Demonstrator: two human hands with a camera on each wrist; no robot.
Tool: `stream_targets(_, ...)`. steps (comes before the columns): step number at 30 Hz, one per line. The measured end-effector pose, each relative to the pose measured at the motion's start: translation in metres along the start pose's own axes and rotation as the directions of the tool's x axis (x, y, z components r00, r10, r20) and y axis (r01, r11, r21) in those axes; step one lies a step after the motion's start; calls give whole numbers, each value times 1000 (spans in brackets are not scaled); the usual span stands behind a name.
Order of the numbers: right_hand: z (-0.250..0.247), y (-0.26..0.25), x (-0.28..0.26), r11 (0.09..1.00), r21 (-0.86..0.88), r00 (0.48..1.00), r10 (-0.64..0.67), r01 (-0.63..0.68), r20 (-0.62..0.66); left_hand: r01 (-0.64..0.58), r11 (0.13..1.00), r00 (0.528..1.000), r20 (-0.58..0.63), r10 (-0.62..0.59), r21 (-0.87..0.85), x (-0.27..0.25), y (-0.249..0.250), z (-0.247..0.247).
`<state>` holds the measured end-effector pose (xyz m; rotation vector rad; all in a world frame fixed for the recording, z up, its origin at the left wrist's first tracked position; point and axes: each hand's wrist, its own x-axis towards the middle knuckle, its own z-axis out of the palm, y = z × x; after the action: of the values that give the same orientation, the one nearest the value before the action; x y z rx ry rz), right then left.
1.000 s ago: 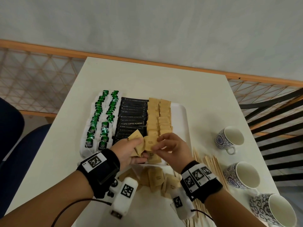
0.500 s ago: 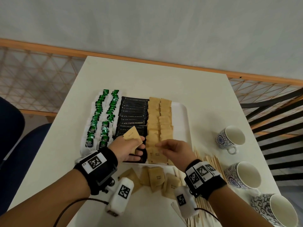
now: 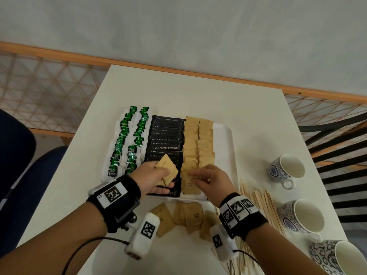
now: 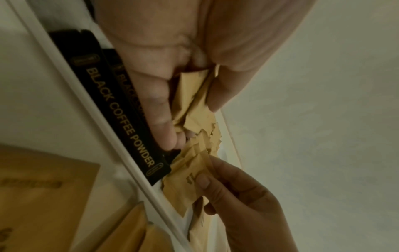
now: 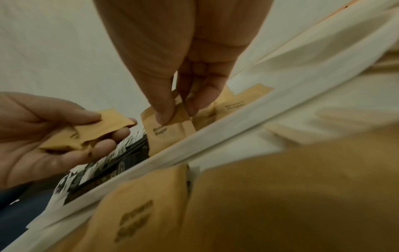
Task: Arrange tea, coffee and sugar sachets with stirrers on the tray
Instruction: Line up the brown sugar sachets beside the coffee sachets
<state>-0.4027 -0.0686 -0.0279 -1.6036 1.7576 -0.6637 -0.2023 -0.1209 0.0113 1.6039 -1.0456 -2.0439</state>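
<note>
A white tray carries rows of green tea bags, black coffee sticks and brown sugar sachets. My left hand hovers over the near end of the coffee row and grips a small bunch of sugar sachets. My right hand pinches one sugar sachet between thumb and fingers at the near end of the left sugar row, low on the tray. Wooden stirrers lie on the table right of the tray.
Several loose sugar sachets lie on the table in front of the tray. Three patterned cups stand in a line along the right edge. A dark chair is at the left, a railing behind the table.
Both hands moved forward over the tray. The right hand took one sachet from the left hand's bunch and lowered it onto the near end of the sugar row.
</note>
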Motion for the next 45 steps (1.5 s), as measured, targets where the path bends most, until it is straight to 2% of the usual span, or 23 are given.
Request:
stream_targets(6,3,4,0,995,-87,999,-39,40,22,-43,999,998,-35,44,27,3,-4,0)
stream_targets(8,3,3,0,995,-91,999,-36,34,-25,-46,998,999,-24,47,49,3,-5,1)
stream_targets(11,-3,-3,-1,999,34,991,-13,18,-136,-44,996,999,8,44,77,4,-7,6)
stream_targets(12,-5,-8,-2,994,106,992,26,-13,-125,-44,996,999,17,43,82,4,-7,8)
stream_targets(14,-9,-15,-5,962,246,992,126,-120,-7,-51,995,998,40,48,91,5,-7,14)
stream_targets(16,-12,-18,-8,928,307,977,188,-210,101,-81,991,996,52,76,105,7,-7,21)
stream_targets(19,-23,-9,-11,891,365,963,263,-268,66,-117,986,992,50,112,120,8,-4,30)
stream_targets(21,-33,0,-13,853,416,940,341,-316,15,-106,989,992,80,98,99,8,-2,33)
stream_targets(23,-40,7,-16,815,454,918,396,-361,20,-93,992,990,114,84,81,7,-2,35)
stream_targets(28,-41,11,-25,742,546,904,420,-390,74,-82,994,989,126,72,78,7,-11,45)
stream_targets(32,-38,6,-29,741,549,914,386,-386,123,-103,988,984,157,85,110,9,-17,52)
stream_targets(35,-37,2,-32,729,587,926,362,-352,105,-139,986,980,153,124,92,9,-18,56)
stream_targets(38,-39,-2,-33,665,616,893,422,-422,156,-195,976,974,138,180,101,11,-18,58)
stream_targets(41,-39,-2,-33,619,583,849,420,-526,320,-336,918,938,162,307,210,11,-20,60)
stream_targets(43,-39,1,-35,545,641,841,350,-541,413,-455,808,890,199,410,374,12,-22,61)
stream_targets(45,-43,8,-34,438,736,854,334,-516,399,-495,733,868,225,443,467,11,-22,61)
